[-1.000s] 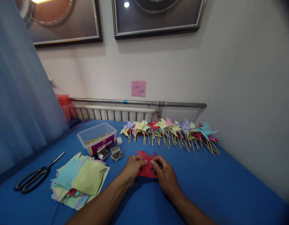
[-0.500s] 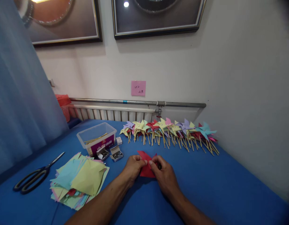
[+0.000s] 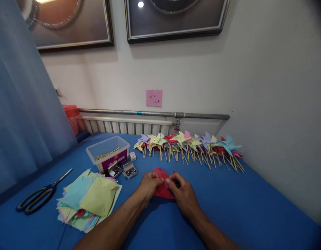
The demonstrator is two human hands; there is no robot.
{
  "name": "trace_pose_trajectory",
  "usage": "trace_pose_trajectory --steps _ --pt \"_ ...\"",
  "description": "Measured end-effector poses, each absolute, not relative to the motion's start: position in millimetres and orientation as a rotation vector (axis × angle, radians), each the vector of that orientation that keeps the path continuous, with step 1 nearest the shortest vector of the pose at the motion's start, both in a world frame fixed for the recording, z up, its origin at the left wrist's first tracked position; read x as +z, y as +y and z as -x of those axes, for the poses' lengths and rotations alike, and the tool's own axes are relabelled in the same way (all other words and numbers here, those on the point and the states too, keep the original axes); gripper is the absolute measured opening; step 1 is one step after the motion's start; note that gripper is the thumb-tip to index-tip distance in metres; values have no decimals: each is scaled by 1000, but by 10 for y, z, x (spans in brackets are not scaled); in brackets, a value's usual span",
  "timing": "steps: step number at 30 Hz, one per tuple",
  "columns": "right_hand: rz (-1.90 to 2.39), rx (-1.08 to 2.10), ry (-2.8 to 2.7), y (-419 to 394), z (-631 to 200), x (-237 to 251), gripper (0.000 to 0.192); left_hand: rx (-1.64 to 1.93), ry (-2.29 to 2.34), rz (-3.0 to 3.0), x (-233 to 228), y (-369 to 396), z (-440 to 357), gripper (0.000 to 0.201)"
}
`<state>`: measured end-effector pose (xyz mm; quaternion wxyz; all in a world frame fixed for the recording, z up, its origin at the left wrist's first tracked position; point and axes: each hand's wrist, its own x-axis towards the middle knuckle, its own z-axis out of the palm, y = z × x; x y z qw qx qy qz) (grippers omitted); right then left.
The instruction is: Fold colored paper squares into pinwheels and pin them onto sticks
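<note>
- Near the middle of the blue table (image 3: 254, 208), seen from the head camera, the left hand (image 3: 149, 185) and right hand (image 3: 183, 195) both pinch one red paper (image 3: 162, 189), fingertips meeting over its centre; the sheet lies flat on the table with one point sticking up behind the hands.
- Left of the red paper lies a loose stack of coloured sheets (image 3: 89, 199), with black scissors (image 3: 38, 198) further left.
- Just behind and left of the red paper sit two small open boxes of pins (image 3: 124, 170) in front of a clear plastic tub (image 3: 108, 152).
- Behind the red paper a row of finished pinwheels (image 3: 189, 146) lies near the wall.
- Risks, as I judge them: thin paper may tear or crease crookedly if the pinch pulls unevenly; a folded corner could spring loose if either thumb lifts; a forearm sweeping leftward could scatter the stack or tip the pins.
</note>
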<state>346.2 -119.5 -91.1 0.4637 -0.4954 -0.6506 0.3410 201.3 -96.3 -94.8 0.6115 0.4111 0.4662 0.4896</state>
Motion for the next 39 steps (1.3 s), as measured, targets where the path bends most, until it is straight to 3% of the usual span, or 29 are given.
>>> trace_pose_trajectory --steps 28,39 --pt "1301 796 -1563 -1172 -3456 -905 20 1149 1045 -923 -934 -963 -2011 18" --pt "1369 792 -1540 -1185 -3441 -869 18 1139 1053 -959 -980 -951 -1997 27"
